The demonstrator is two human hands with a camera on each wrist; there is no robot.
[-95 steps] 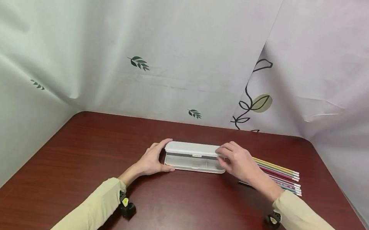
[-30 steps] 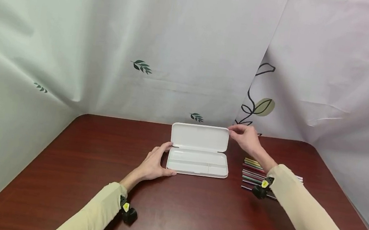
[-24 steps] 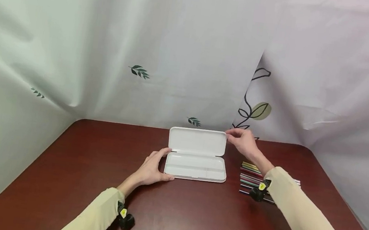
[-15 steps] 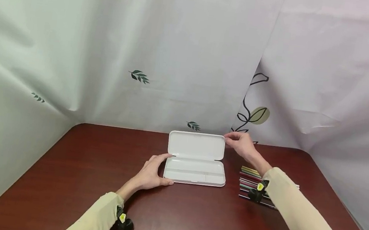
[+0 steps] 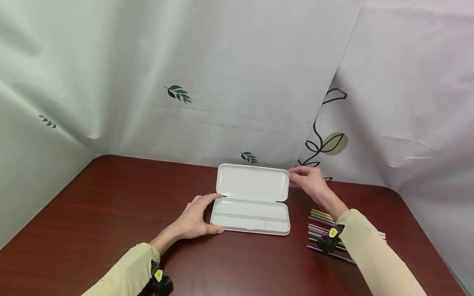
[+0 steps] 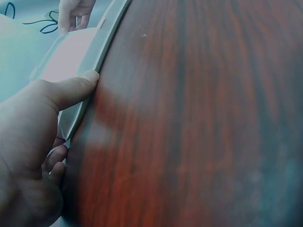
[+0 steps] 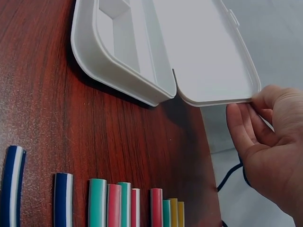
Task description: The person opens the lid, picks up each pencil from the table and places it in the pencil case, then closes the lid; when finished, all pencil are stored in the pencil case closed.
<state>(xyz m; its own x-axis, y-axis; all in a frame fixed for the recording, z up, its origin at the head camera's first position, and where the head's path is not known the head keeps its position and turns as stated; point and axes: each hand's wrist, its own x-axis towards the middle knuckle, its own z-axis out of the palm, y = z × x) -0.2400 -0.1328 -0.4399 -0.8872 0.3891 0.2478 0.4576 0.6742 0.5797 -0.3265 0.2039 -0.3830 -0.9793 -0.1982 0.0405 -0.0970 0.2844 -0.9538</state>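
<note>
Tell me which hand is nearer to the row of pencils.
Right. The right hand holds the open lid's corner just behind the pencils; the left hand steadies the white case on its far side.

- The case (image 5: 252, 200) I've got open is plain white, lid and tray alike.
- My table (image 5: 246, 279) is dark reddish-brown wood grain.
- My pencils (image 7: 118, 205) run blue-and-white striped, teal, red, yellow.
- My sleeves (image 5: 386, 277) are pale beige.
- The backdrop (image 5: 229, 67) is white with green leaf sprigs.
</note>
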